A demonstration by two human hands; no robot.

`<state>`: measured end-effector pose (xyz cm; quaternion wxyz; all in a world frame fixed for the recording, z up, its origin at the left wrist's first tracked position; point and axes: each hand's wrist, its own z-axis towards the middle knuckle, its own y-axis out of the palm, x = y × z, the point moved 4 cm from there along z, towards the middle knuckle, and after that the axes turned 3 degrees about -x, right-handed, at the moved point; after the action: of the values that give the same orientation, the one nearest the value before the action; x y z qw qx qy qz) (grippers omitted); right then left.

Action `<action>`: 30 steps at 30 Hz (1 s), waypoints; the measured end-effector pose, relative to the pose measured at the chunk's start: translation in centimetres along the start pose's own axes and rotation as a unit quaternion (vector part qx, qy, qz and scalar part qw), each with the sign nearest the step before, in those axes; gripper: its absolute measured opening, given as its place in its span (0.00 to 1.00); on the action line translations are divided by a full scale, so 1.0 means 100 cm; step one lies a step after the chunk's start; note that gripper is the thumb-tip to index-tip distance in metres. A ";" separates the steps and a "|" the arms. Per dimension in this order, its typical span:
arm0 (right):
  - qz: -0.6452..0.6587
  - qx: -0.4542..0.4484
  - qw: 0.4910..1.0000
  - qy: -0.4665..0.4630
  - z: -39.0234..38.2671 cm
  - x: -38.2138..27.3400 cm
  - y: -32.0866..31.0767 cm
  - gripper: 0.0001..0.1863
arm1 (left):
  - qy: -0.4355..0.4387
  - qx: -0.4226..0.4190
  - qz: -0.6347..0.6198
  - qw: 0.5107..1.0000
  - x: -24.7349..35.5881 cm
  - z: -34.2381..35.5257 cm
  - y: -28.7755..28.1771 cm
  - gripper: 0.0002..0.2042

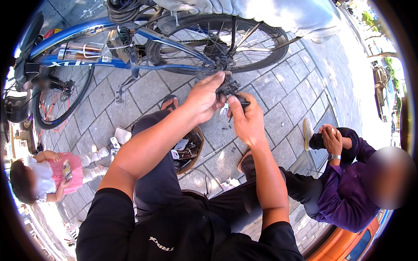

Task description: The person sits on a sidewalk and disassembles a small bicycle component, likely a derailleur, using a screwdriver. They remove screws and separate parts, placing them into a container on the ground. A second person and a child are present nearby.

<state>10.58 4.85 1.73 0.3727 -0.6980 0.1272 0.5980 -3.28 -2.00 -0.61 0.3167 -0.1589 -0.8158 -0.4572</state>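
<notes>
A blue bicycle (pixel 126 63) stands ahead of me with its rear wheel (pixel 265 61) at the far middle. Below the wheel's hub hangs a dark rear derailleur (pixel 228 86). My left hand (pixel 204 98) has its fingers and thumb closed around the derailleur from the left. On the other side, my right hand (pixel 249 119) pinches a small black-handled tool (pixel 243 102) between thumb and fingers, close against the derailleur. The tool's exact kind and its tip are hard to make out.
Between my legs sits a box (pixel 190 153) of loose tools and parts. A small person in pink (pixel 65 172) stands at left; another person in a purple shirt (pixel 348 195) crouches at right. Light cloth (pixel 261 15) covers the bicycle's top. Grey paving (pixel 278 117) lies underneath.
</notes>
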 end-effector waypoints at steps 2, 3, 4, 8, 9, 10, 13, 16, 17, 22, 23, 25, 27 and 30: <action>-0.017 -0.007 1.000 -0.003 0.001 -0.001 -0.001 0.23 | -0.003 0.002 -0.001 1.000 0.000 0.001 -0.001 0.16; -0.025 -0.010 1.000 -0.004 0.002 -0.002 -0.001 0.23 | -0.004 0.002 0.000 1.000 0.000 0.002 -0.002 0.16; -0.029 -0.011 0.999 -0.008 0.003 -0.002 -0.001 0.23 | -0.005 0.002 0.001 1.000 0.000 0.002 -0.003 0.16; -0.031 -0.017 0.999 -0.022 0.005 0.000 -0.001 0.23 | -0.009 -0.002 -0.006 1.000 -0.001 0.003 -0.005 0.16; -0.029 -0.020 0.999 -0.026 0.005 0.000 -0.001 0.22 | -0.010 -0.002 -0.007 1.000 0.000 0.003 -0.005 0.16; -0.029 -0.022 0.999 -0.021 0.005 0.000 -0.002 0.22 | -0.011 -0.003 -0.007 1.000 0.000 0.002 -0.005 0.16; -0.025 -0.032 0.999 -0.009 0.004 -0.003 -0.003 0.20 | -0.013 -0.009 -0.002 1.000 0.000 0.003 -0.006 0.16; -0.015 -0.042 0.999 -0.005 0.004 -0.004 -0.003 0.17 | -0.011 -0.008 0.002 1.000 -0.001 0.003 -0.007 0.17; -0.012 -0.043 0.999 -0.005 0.004 -0.004 -0.004 0.17 | -0.010 -0.007 0.005 1.000 -0.001 0.003 -0.007 0.17; -0.013 -0.034 0.999 -0.012 0.005 -0.001 -0.003 0.17 | -0.010 -0.009 0.013 1.000 -0.002 0.005 -0.008 0.17; -0.014 -0.026 1.000 -0.010 0.004 -0.002 -0.002 0.17 | -0.010 -0.007 0.011 1.000 -0.002 0.005 -0.007 0.17; -0.017 -0.009 1.000 0.003 0.004 -0.003 -0.001 0.18 | -0.011 -0.005 0.007 1.000 0.000 0.004 -0.003 0.17; -0.017 0.005 1.000 0.024 0.004 -0.008 -0.001 0.19 | -0.009 -0.010 0.002 1.000 0.001 0.003 -0.002 0.17; -0.041 0.024 0.999 0.023 0.002 -0.016 -0.003 0.20 | -0.014 -0.013 -0.010 1.000 0.001 0.003 -0.002 0.16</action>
<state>10.26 4.76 3.32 0.4102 -0.7071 0.1217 0.5629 -3.59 -1.82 -0.85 0.2984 -0.1616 -0.8157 -0.4684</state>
